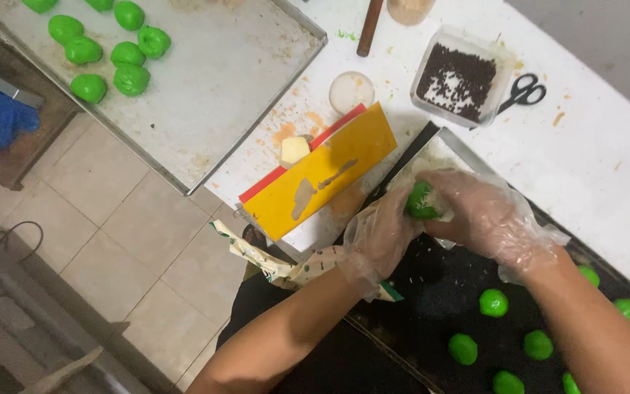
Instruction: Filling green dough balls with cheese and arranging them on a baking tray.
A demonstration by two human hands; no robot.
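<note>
- While both hands wear thin clear gloves, the left hand (382,235) and the right hand (484,213) close together around one green ball (421,201), fingers curled about it; the ball sits between them above the near-left corner of the dark tray (432,292).
- The dark tray lies at the desk's (592,153) near edge, and more green balls (494,302) rest on it in loose rows toward its right end, apart from one another.
- Just left of the hands, a yellow card (326,175) lies tilted over a red card (286,175) at the desk's near-left edge, with a pale block (294,150) at their upper side.
- A round white lid (351,91) sits beyond the cards, near a brown rolling pin (370,28) that reaches to the far edge.
- A clear tub (461,76) of dark sprinkles stands toward the far edge, with black scissors (523,93) just beside its right wall.
- A metal tray (220,87) juts off the desk's left corner over the tiled floor (118,233); a cluster of green lumps (131,79) lies at its far-left end.
- A patterned cloth strip (271,263) hangs by the left forearm.
</note>
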